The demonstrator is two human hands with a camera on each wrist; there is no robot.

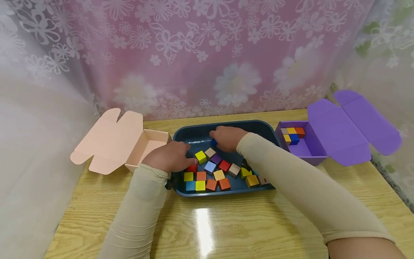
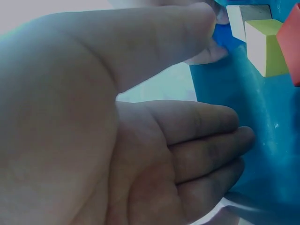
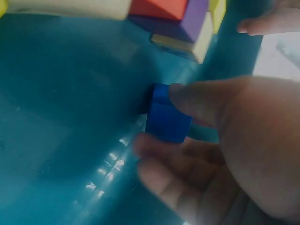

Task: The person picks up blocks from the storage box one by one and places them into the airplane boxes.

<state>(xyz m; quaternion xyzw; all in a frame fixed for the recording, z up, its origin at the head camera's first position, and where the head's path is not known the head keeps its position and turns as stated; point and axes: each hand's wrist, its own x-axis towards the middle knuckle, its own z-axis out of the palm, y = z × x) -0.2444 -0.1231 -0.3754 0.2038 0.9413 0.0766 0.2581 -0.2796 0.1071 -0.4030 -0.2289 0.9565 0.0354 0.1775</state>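
A dark blue tray (image 1: 223, 194) holds several coloured wooden cubes, among them a yellow cube (image 1: 200, 157), a purple cube (image 1: 216, 159) and a light blue cube (image 1: 210, 167). My right hand (image 1: 229, 138) reaches into the tray's back part. In the right wrist view it holds a blue cube (image 3: 168, 119) between thumb and fingers, low over the tray floor. Over the tray's left side is my left hand (image 1: 169, 156), near a red cube (image 1: 192, 168). Its fingers are extended with a gap to the thumb, and the left wrist view shows nothing held.
Left of the tray stands a peach box (image 1: 136, 154) with its lid folded out. On the right, an open purple box (image 1: 310, 144) contains several cubes. Both stand on a wood-grain table (image 1: 245, 223), before a pink floral curtain (image 1: 200, 64).
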